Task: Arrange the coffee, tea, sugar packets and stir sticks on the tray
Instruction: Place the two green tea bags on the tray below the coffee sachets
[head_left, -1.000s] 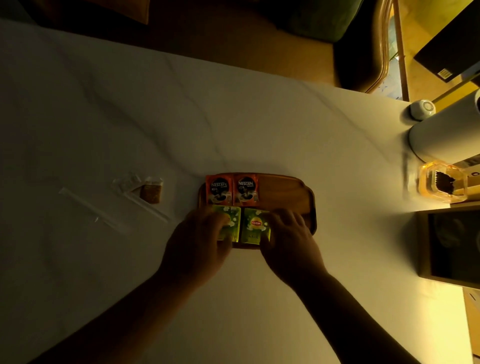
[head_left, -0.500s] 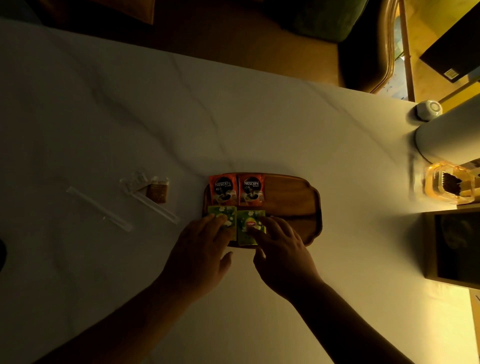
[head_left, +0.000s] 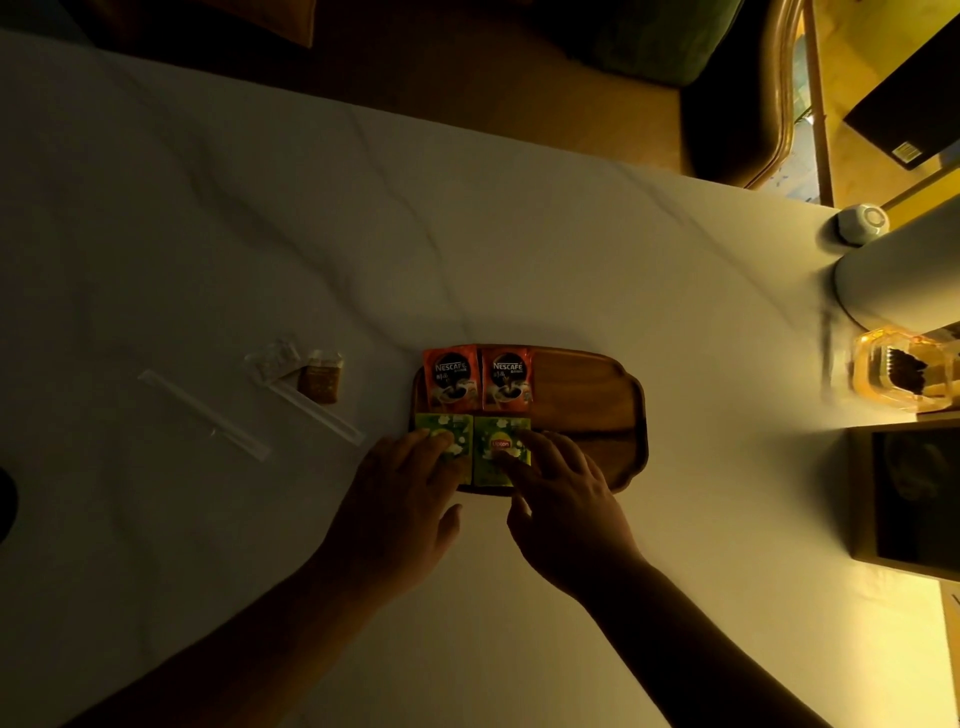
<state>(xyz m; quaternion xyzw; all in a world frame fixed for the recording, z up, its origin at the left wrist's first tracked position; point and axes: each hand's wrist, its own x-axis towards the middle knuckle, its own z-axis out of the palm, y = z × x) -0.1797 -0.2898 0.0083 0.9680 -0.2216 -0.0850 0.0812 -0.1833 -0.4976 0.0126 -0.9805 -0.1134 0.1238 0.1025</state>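
Note:
A wooden tray (head_left: 582, 395) lies on the white marble table. Two red coffee packets (head_left: 478, 376) sit side by side on its far left part. Below them lie two green tea packets, the left one (head_left: 452, 431) and the right one (head_left: 498, 447). My left hand (head_left: 400, 499) rests its fingertips on the left tea packet. My right hand (head_left: 566, 493) presses its fingertips on the right tea packet. Left of the tray, on the table, lie a brown sugar packet (head_left: 321, 378), a clear sugar packet (head_left: 272, 358) and two wrapped stir sticks (head_left: 205, 413) (head_left: 319, 413).
A white cylinder (head_left: 904, 275) and a small white round object (head_left: 862, 223) stand at the table's right edge. An amber glass container (head_left: 904, 369) sits below them, with a dark framed box (head_left: 909, 493) nearer me. A chair (head_left: 743, 93) stands beyond the far edge.
Both hands have drawn back a little toward me, uncovering more of the two tea packets; the fingertips still touch them. The tea packets now lie straighter under the coffee packets.

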